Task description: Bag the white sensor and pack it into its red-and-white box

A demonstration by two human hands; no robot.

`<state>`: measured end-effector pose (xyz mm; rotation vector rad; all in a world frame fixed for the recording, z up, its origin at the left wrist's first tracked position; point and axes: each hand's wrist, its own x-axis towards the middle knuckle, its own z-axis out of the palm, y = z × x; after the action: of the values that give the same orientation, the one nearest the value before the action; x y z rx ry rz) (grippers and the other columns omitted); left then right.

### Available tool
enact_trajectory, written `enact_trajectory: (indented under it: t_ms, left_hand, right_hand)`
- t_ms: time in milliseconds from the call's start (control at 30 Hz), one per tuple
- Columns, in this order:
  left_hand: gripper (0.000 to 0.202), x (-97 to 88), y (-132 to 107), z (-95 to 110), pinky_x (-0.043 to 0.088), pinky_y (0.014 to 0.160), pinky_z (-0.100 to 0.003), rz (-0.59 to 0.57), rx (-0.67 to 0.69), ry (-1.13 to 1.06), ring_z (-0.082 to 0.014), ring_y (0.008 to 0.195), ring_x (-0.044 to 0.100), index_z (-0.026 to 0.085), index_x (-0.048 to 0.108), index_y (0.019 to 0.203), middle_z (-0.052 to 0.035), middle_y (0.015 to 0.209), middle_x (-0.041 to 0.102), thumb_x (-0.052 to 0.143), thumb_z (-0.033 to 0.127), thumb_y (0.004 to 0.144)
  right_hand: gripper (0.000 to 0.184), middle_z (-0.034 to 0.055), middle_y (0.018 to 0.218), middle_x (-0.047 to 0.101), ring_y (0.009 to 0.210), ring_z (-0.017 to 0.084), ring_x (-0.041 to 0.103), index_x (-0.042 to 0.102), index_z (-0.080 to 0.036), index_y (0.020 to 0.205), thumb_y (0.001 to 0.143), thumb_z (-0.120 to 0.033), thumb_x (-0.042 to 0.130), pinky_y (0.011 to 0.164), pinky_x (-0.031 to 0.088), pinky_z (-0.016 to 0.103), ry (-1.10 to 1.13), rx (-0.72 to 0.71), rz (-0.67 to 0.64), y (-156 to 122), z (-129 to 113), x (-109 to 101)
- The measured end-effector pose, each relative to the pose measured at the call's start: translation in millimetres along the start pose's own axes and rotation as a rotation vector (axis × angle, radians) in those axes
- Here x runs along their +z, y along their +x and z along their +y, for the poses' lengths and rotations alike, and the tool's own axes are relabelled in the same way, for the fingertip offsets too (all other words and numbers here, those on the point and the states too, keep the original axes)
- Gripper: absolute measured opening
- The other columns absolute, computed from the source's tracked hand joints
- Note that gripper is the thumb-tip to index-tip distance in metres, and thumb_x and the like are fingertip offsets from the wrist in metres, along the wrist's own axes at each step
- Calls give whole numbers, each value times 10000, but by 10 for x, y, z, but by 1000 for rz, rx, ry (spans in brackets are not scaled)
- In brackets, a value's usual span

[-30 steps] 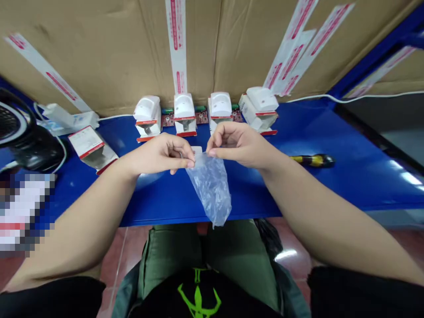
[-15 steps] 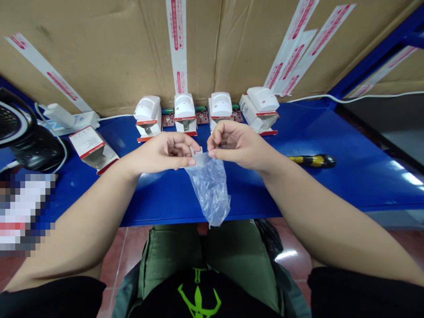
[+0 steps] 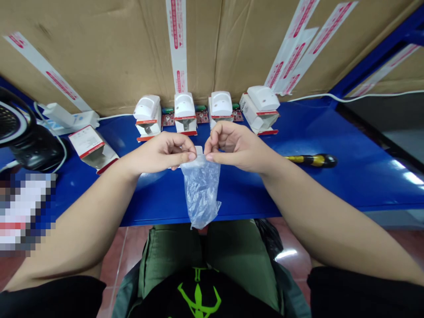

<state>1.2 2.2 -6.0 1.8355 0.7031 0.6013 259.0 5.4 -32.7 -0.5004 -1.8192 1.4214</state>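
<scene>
A clear, crinkled plastic bag [image 3: 202, 192] hangs from my fingers above the front edge of the blue table. My left hand [image 3: 165, 152] pinches the bag's top edge between thumb and forefinger. Close beside it, my right hand [image 3: 232, 145] pinches the same edge, its other fingers curled. Behind the bag, a small white piece [image 3: 199, 150] shows between the hands; most of it is hidden. Beyond my hands, white motion-sensor housings [image 3: 184, 104] rest on open red-and-white boxes [image 3: 185, 126] in a row, with red circuit boards [image 3: 202, 117] between them.
A yellow-and-black screwdriver [image 3: 318, 160] lies right of my right hand. An open box [image 3: 94, 148] is on the left, near a power strip [image 3: 73, 121] and a black fan-like device [image 3: 29, 132]. Cardboard [image 3: 115, 53] stands behind the blue table [image 3: 331, 190].
My fingertips have come closer together on the bag's edge. The bag has swung left and hangs straighter and wider. The boxes and screwdriver have stayed put.
</scene>
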Motion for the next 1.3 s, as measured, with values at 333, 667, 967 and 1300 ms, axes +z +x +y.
enact_trajectory:
  t_ms: [333,667,967,1300]
  left_hand:
    - [454,14,14,30,478,474,-199,38,34,-24,-83,505,563,187,695,889,35,661,652,966,552,909]
    - [434,-35,25,-27,499,532,-220,141,70,-50,-105,612,623,206,669,915,3,770,705,1029,430,822]
    - [565,-41,5,-113,645,833,-253,272,157,-148,-172,998,751,230,689,1183,-50,1076,738,1043,451,803]
    - [844,-50,-47,-81,650,1082,-382,53,98,46,-311,1325,743,229,640,1485,-142,1438,735,1038,382,756]
  right_hand:
    - [238,11,850,758,760,137,634,783,-176,1057,913,-340,878,723,471,314,-236,23,-30,-17,-7,-41]
    - [264,6,862,726,782,132,631,794,-195,866,991,-421,849,753,500,292,-285,-32,-215,-2,42,-178]
    - [343,19,859,766,697,104,652,757,-188,909,1063,-487,825,682,562,242,-25,-53,-173,-34,3,-149]
    - [280,98,1496,760,1448,269,677,815,-245,887,981,-497,894,1223,523,434,-96,-117,-99,-99,-75,-120]
